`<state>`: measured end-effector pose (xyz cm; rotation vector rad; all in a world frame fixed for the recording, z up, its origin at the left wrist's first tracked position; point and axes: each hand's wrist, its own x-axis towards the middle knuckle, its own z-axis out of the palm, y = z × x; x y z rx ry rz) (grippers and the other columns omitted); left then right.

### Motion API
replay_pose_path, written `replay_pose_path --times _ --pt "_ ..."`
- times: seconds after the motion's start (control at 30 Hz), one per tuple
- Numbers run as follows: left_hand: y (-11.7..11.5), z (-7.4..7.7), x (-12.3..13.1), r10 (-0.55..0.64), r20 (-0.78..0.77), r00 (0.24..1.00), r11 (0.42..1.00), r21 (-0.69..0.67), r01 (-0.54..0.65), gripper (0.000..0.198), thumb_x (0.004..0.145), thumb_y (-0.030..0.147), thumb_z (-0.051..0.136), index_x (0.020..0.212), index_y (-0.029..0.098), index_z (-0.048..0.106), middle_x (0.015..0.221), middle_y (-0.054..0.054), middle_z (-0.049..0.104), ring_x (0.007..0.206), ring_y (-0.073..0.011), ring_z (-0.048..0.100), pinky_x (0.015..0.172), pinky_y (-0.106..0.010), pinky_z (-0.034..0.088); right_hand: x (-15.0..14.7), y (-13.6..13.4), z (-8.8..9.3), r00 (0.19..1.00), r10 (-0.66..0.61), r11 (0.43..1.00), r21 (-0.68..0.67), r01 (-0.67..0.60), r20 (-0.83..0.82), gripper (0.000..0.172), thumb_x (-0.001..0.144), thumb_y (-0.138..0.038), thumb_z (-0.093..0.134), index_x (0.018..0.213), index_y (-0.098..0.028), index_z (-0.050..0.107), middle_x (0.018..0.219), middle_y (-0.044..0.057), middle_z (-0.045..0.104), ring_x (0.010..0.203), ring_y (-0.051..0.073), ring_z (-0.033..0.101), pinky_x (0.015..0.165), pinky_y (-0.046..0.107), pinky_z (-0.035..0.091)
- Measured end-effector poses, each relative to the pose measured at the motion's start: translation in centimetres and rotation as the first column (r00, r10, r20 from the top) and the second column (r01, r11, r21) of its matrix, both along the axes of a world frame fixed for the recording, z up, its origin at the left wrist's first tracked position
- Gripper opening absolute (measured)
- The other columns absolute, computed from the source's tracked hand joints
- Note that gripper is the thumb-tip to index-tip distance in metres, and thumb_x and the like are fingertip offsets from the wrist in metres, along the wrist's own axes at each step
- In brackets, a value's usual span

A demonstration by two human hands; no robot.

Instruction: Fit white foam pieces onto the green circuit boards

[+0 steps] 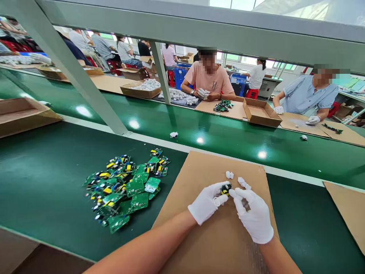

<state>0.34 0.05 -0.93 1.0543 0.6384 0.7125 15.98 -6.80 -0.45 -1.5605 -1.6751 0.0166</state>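
Note:
My left hand (207, 202), in a white glove, grips a small circuit board (226, 189) with a yellow part on it, above a cardboard sheet (194, 239). My right hand (253, 215), also gloved, has its fingers drawn together at the board's right edge. A greyish-white bit shows inside its curled fingers, too hidden to name. Just beyond my hands, a white lump (229, 175) and a longer white piece (244, 183) lie on the cardboard. To the left, a heap of green circuit boards (122, 190) with yellow, blue and black parts rests on the dark green surface.
Behind the cardboard runs a green belt (148, 121) bearing a board with white on top (173, 135). A slanted metal post (85, 72) rises at left, below an overhead beam (199, 26). Two co-workers sit opposite, near a cardboard tray (262, 121). Another cardboard box (25, 125) stands far left.

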Motion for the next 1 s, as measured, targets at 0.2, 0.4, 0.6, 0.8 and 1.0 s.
replay_pose_path --times 0.2,0.4,0.6,0.8,1.0 --pt "-0.7 -0.5 0.2 0.043 -0.006 0.999 0.999 0.011 -0.043 0.049 0.066 0.032 0.070 0.111 0.016 0.060 0.100 -0.008 0.064 0.085 -0.0182 0.056 0.076 -0.031 0.044 -0.4 0.0 0.3 0.947 -0.030 0.991 0.133 -0.013 0.320 0.018 0.079 -0.017 0.057 0.095 -0.022 0.064 0.073 0.002 0.068 0.066 0.016 0.062 0.065 0.029 0.045" --pt "-1.0 0.1 0.6 0.002 0.015 1.000 0.991 -0.133 0.000 0.050 0.064 0.037 0.072 0.107 0.016 0.061 0.092 -0.006 0.062 0.074 -0.0138 0.054 0.067 -0.028 0.046 -0.3 0.4 -0.3 0.959 0.029 0.999 0.019 -0.036 0.282 0.018 0.084 -0.020 0.052 0.095 -0.023 0.066 0.076 0.003 0.066 0.068 0.016 0.061 0.064 0.028 0.045" --pt "-0.7 1.8 0.0 -0.072 0.121 0.990 0.967 -0.236 0.100 0.036 0.068 0.037 0.070 0.094 0.014 0.062 0.092 -0.007 0.061 0.080 -0.0148 0.058 0.071 -0.027 0.046 0.0 0.4 0.2 0.997 0.080 0.994 -0.077 -0.078 0.019 0.039 0.078 -0.023 0.056 0.117 -0.024 0.055 0.101 0.008 0.061 0.090 0.021 0.061 0.060 0.029 0.053" --pt "-0.9 1.1 0.7 -0.060 0.056 0.997 0.974 -0.213 0.071 0.037 0.066 0.039 0.071 0.089 0.013 0.061 0.082 -0.005 0.060 0.070 -0.0122 0.056 0.068 -0.027 0.045 -0.5 0.9 -0.3 0.984 0.080 0.990 0.102 -0.097 0.158 0.017 0.078 -0.016 0.057 0.090 -0.026 0.065 0.095 0.005 0.062 0.097 0.021 0.060 0.083 0.037 0.051" --pt "-1.5 0.7 1.4 0.003 0.038 0.999 0.992 -0.123 0.002 0.037 0.063 0.040 0.073 0.080 0.012 0.057 0.070 -0.001 0.056 0.060 -0.0088 0.048 0.058 -0.023 0.041 -1.0 0.9 -0.6 0.969 0.040 0.973 0.210 -0.093 0.242 0.018 0.073 -0.013 0.059 0.085 -0.027 0.063 0.103 0.005 0.061 0.109 0.024 0.053 0.084 0.040 0.051"
